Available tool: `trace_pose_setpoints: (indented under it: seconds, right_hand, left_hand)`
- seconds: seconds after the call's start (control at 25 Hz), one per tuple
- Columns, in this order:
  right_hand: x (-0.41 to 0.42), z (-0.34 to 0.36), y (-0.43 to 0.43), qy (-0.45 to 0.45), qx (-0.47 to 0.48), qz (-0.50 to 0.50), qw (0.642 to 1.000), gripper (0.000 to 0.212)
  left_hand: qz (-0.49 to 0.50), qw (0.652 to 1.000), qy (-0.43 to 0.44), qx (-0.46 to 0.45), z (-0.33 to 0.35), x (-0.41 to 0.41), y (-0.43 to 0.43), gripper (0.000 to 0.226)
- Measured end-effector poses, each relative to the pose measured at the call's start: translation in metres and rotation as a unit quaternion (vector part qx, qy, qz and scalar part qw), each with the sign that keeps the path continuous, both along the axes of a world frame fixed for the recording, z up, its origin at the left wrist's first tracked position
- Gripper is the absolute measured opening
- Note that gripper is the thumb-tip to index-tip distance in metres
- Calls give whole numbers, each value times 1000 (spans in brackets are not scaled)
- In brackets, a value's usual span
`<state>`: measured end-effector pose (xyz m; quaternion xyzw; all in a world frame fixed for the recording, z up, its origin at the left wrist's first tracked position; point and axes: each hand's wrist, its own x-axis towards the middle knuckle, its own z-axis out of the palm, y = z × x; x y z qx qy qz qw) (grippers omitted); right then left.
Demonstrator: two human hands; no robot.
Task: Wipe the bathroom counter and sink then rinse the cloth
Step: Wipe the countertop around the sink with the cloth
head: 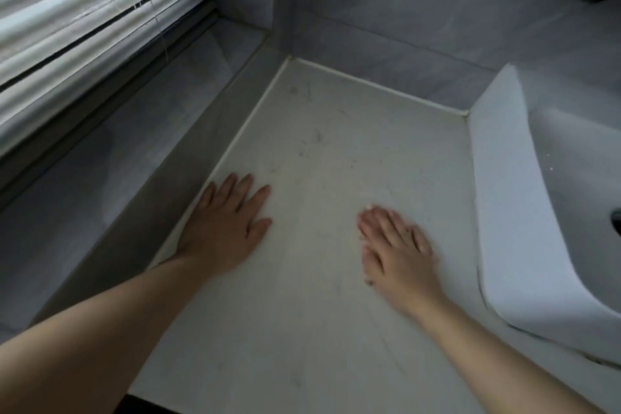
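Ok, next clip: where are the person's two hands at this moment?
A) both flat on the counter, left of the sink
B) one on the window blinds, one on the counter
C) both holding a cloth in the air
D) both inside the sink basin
A: the left hand and the right hand both lie palm-down on the pale counter, with the white sink off to their right; no cloth is clearly visible.

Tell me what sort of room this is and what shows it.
Most likely a bathroom. A white basin sink sits on a pale stone counter, grey tiled walls meet in the corner, and slatted blinds cover a window on the left.
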<state>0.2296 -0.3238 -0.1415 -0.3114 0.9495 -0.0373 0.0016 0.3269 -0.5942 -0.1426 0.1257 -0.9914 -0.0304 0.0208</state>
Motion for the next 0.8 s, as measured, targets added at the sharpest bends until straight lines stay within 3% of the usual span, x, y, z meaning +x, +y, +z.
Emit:
trace_pose_setpoints:
  seconds: [0.08,0.2,0.28,0.4,0.52,0.6,0.72,0.8]
  right_hand:
    - [-7,2,33,32,21,-2,999,56]
    - [-28,4,48,-2,-6,-223,975,59]
    - [-6,5,10,-29,-44,-254,966,53]
    - [84,3,-52,-2,-60,-59,996,52]
    - [122,5,-62,-20,-37,110,993,48]
    - [97,6,-31,-12,-20,39,999,54]
    - [68,8,25,-58,-47,-229,971,59]
    - [94,6,12,-48,-45,-262,963,60]
  left_hand:
    - [-4,1000,-28,14,2,14,7,82]
    - [17,999,-40,23,6,26,15,89]
    - [14,998,-54,17,7,38,22,89]
    - [-3,998,-52,36,9,53,30,86]
    - [13,997,-58,50,10,56,32,87]
    - [20,998,-53,41,12,64,38,84]
    - [-32,998,-60,-4,6,91,56,65]
    - [-45,997,-60,4,5,101,62,58]
